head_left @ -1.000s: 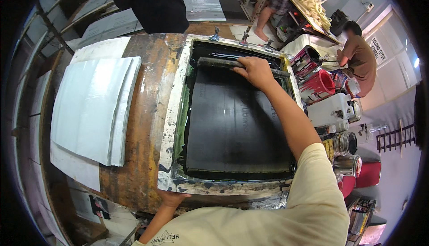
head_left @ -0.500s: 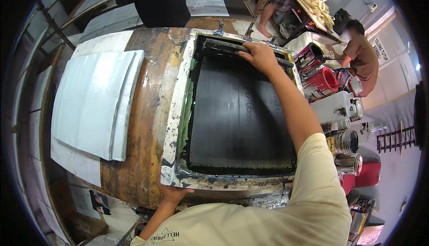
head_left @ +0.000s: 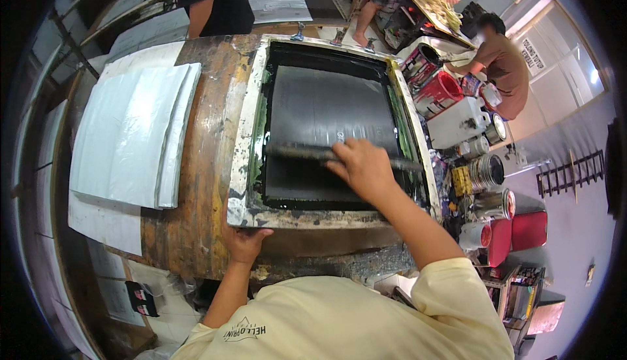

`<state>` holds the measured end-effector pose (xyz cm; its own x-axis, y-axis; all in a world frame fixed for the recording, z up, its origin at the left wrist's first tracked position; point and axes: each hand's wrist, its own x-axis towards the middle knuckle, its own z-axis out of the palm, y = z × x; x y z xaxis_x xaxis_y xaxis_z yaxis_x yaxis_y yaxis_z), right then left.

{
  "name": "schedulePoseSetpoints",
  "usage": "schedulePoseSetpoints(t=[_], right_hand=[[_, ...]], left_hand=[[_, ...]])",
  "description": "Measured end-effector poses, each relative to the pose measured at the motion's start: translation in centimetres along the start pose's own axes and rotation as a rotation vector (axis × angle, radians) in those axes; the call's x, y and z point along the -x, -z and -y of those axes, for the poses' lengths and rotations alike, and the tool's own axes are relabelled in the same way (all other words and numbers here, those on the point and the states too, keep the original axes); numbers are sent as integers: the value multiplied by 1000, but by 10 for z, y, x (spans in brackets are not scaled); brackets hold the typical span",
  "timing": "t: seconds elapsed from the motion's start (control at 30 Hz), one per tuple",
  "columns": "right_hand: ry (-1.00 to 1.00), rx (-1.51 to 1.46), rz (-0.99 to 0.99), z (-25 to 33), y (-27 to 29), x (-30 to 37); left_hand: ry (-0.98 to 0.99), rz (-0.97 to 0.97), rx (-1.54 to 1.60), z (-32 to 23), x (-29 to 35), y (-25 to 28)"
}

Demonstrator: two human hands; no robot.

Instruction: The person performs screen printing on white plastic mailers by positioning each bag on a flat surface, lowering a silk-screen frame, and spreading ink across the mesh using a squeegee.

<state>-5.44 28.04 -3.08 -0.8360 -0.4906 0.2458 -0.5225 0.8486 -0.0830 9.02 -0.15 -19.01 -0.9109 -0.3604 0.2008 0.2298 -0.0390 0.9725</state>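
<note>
My right hand (head_left: 363, 169) is closed over a long dark squeegee (head_left: 294, 153), which lies crosswise on the black mesh of a screen-printing frame (head_left: 243, 176). Beyond the squeegee the mesh looks glossy, with pale streaks; nearer to me it is darker. My left hand (head_left: 244, 245) grips the frame's near left corner, its thumb showing and its other fingers partly hidden by the corner. Below the near rail runs a brown, shadowed band. To the left, a stack of whitish plastic sheets (head_left: 130, 138) rests on the stained wooden table (head_left: 208, 118).
Clamps (head_left: 298, 32) hold the frame's far edge. Along the right stand ink-stained buckets (head_left: 439, 93), a white jerrycan (head_left: 457, 122) and several cans (head_left: 486, 170). A person in brown (head_left: 506, 66) bends at the far right; a person in black (head_left: 215, 0) stands behind the table.
My right hand has drawn the squeegee from the frame's far end toward me, past its middle. My left hand stays at the near left corner. The view has shifted slightly.
</note>
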Motion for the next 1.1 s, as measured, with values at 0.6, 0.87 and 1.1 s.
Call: schedulePoseSetpoints(t=[0.6, 0.87, 1.1], right_hand=[[14, 214, -559, 45, 144, -14], [85, 158, -563, 31, 179, -55], [199, 67, -523, 17, 212, -76]], left_hand=[[-288, 48, 47, -144, -92, -54], [-99, 414, -1407, -56, 26, -41], [6, 445, -1333, -84, 6, -62]])
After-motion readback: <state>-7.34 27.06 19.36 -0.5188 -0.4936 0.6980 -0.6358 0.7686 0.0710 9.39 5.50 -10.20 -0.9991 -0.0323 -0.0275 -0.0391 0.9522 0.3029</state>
